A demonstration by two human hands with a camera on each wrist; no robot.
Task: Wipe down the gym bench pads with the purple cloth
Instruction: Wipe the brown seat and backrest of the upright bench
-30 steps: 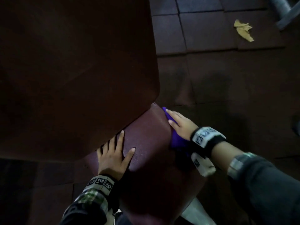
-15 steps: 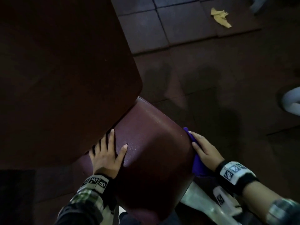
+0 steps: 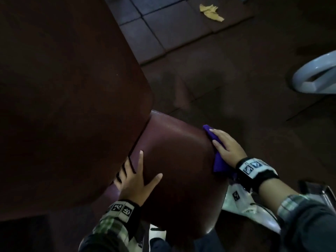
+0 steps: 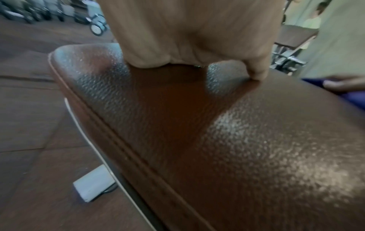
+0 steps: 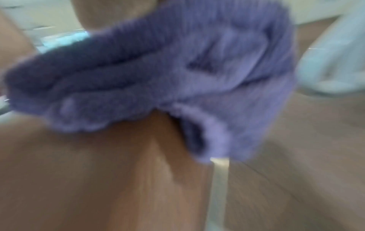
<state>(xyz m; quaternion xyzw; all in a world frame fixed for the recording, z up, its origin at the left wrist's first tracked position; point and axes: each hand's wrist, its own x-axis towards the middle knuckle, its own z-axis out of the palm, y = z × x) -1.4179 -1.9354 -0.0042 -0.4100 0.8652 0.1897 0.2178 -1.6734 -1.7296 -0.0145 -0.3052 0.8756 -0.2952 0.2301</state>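
Observation:
The maroon seat pad (image 3: 178, 160) lies below the big dark back pad (image 3: 69, 88). My left hand (image 3: 134, 177) rests flat on the seat pad with fingers spread, its fingertips at the gap under the back pad. In the left wrist view the left thumb (image 4: 256, 70) presses the grained seat pad (image 4: 217, 125). My right hand (image 3: 223, 148) presses the purple cloth (image 3: 218, 160) against the seat pad's right side edge with extended fingers. The bunched purple cloth (image 5: 158, 78) fills the blurred right wrist view.
A crumpled yellow cloth (image 3: 211, 12) lies on the dark floor tiles far ahead. A pale ring-shaped object (image 3: 314, 77) sits at the right edge. The white bench frame (image 3: 245, 206) shows below the seat, and its foot (image 4: 92, 186) rests on the floor.
My right hand slid the purple cloth along the seat pad's right edge, from the far corner by the back pad toward me. The left hand stayed on the seat.

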